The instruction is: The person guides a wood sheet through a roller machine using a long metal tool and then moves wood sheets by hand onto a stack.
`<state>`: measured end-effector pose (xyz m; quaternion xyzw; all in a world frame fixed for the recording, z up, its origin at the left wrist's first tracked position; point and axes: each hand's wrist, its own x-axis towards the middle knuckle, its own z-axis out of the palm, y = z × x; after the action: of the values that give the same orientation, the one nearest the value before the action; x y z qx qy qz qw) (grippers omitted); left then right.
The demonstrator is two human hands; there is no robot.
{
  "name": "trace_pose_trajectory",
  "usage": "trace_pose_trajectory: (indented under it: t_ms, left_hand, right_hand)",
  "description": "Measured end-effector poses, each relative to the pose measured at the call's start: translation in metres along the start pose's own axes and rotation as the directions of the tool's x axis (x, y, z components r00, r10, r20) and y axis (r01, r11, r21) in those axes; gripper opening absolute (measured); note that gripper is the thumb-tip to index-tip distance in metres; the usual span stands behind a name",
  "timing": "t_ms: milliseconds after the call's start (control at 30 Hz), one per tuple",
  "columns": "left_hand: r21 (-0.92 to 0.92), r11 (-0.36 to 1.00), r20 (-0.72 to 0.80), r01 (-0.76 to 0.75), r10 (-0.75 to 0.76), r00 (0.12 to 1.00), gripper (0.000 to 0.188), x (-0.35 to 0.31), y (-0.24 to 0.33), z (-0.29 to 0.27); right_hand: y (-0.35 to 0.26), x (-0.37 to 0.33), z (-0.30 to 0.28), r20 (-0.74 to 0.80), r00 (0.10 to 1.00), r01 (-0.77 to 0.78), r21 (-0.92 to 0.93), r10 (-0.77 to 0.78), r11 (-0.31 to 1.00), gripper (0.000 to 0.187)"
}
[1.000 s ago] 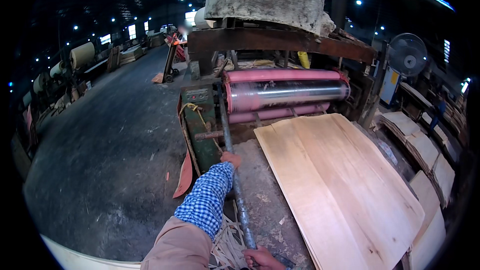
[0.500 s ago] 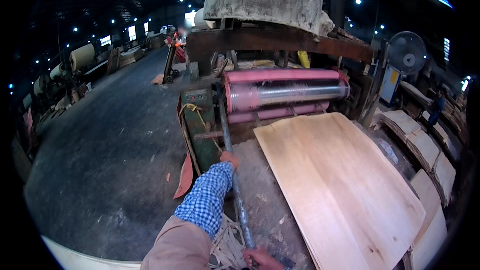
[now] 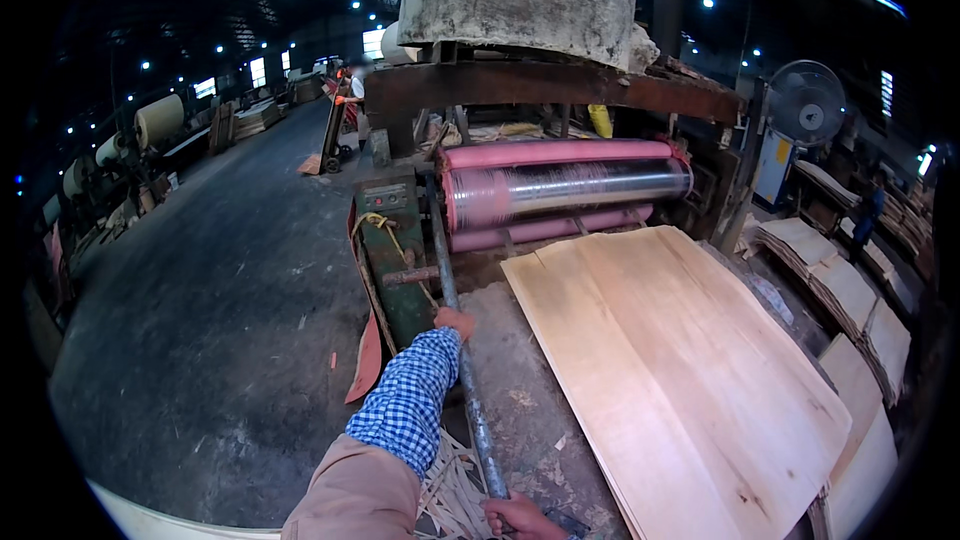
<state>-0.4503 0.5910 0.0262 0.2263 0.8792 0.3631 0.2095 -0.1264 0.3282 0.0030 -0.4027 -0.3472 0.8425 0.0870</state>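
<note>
A long grey metal pipe (image 3: pixel 467 385) runs from beside the roller machine down toward me. My left hand (image 3: pixel 455 322), at the end of a blue checked sleeve, is wrapped round the middle of it. Lower down, at the pipe's near end, my right hand (image 3: pixel 520 517) is closed on it too. Just ahead is the machine with pink-coated rollers (image 3: pixel 560 188) and a shiny one between them. A green control box (image 3: pixel 392 240) with a yellow rope stands left of the pipe. Wide wood veneer sheets (image 3: pixel 680 370) lie stacked to the right of my hands.
Thin wood strips (image 3: pixel 455 490) litter the ground near the pipe's lower end. A fan (image 3: pixel 806 105) and more veneer stacks (image 3: pixel 830 275) stand on the right. Dark floor (image 3: pixel 220 320) stretches left, where a person (image 3: pixel 352 100) is beside a hand truck (image 3: pixel 335 135) farther back.
The view has shifted slightly. Both hands keep their hold on the pipe, which looks nearly unmoved. The distant person by the hand truck now shows more fully.
</note>
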Motion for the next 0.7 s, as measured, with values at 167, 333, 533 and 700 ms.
trace_pose_trajectory:
  t_ms: [167, 333, 533, 700]
  left_hand:
    - [0.007, 1.000, 0.065, 0.009, -0.010, 0.998, 0.034, -0.003, 0.000, -0.010]
    - [-0.011, 0.999, -0.011, -0.039, 0.039, 0.999, 0.034, -0.024, 0.010, -0.016]
    - [-0.024, 1.000, 0.040, -0.002, 0.003, 0.999, 0.035, -0.013, 0.007, -0.013]
    - [-0.039, 0.997, -0.124, -0.066, 0.061, 0.990, 0.033, -0.028, 0.006, -0.008]
  right_hand:
    - [0.013, 0.013, -0.007, 0.071, 0.997, -0.045, 0.046, 0.042, 0.998, 0.026]
    - [0.001, 0.001, 0.003, 0.009, 0.997, -0.078, 0.076, 0.077, 0.994, 0.025]
    - [0.016, 0.022, -0.011, 0.134, 0.988, -0.086, 0.042, 0.079, 0.995, 0.023]
    - [0.006, 0.003, -0.002, 0.092, 0.994, -0.066, -0.008, 0.067, 0.998, 0.024]
